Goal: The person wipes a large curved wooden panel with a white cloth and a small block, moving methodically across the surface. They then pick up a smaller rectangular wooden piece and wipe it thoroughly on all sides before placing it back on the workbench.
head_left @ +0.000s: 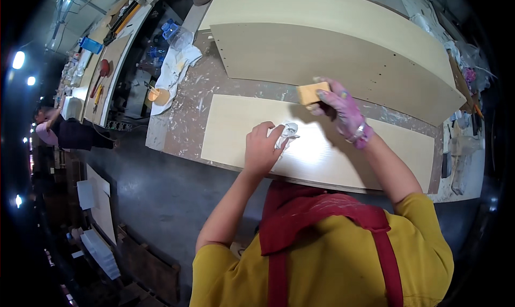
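A pale, flat board [230, 124] lies along the near side of the worktable, with light glaring off its middle. My left hand [260, 148] rests on this board, its fingers closed round a crumpled white cloth [288, 133]. Above the board's far edge, my right hand [343, 111], in a stained pink glove, grips a yellow-orange sponge block [313, 94]. The sponge is raised and casts a shadow with the hand. Behind it stands a longer pale panel [322, 52] with small drilled holes, joined to another panel [300, 6] on top.
The paint-spotted worktable [188, 103] bears an orange cup [159, 96] with sticks, a white rag [174, 73] and a clear blue-capped jug [174, 32] at left. Tools and plastic bags [472, 65] crowd the right end. Another person [70, 130] stands at a far-left bench.
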Demonstrator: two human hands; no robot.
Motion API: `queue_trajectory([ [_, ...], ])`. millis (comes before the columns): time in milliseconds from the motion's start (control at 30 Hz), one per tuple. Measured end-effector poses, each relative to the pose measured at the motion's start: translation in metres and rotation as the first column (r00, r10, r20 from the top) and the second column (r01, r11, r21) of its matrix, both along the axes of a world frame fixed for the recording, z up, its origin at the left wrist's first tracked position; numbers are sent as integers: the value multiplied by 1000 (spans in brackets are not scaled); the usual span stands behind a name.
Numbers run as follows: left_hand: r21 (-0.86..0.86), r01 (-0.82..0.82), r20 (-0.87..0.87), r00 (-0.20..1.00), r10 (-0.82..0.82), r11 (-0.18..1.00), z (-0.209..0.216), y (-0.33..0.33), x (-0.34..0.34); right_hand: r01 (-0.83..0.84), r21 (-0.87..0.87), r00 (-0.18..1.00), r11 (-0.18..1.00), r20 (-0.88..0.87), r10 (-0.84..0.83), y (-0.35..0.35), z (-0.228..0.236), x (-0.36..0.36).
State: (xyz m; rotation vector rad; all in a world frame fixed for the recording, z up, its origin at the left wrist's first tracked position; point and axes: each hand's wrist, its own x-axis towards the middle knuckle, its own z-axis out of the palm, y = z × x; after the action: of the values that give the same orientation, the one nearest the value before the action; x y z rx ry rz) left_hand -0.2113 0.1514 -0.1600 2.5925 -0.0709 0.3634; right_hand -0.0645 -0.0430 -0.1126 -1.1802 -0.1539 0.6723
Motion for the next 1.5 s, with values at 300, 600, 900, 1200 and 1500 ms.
queue_trajectory([
  [300,-159,-76,101,991,93,984,-25,31,-1,-290,-281,939,915,103,329,201,-24,20],
  [600,-252,-105,26,993,115,962,-16,37,-3,-172,-88,979,981,-122,161,390,-72,57],
  [900,-230,-12,58,998,26,973,-38,39,4,-155,-203,553,967,793,255,274,-47,31],
  [1200,-922,-381,-385,920,-74,63,-31,21,10,362,-316,930,877,181,-318,-120,-21,-67],
  [1500,-828,-384,-561,541,-627,409,57,-251,61,453,-79,889,888,120,-442,-248,-4,-153],
])
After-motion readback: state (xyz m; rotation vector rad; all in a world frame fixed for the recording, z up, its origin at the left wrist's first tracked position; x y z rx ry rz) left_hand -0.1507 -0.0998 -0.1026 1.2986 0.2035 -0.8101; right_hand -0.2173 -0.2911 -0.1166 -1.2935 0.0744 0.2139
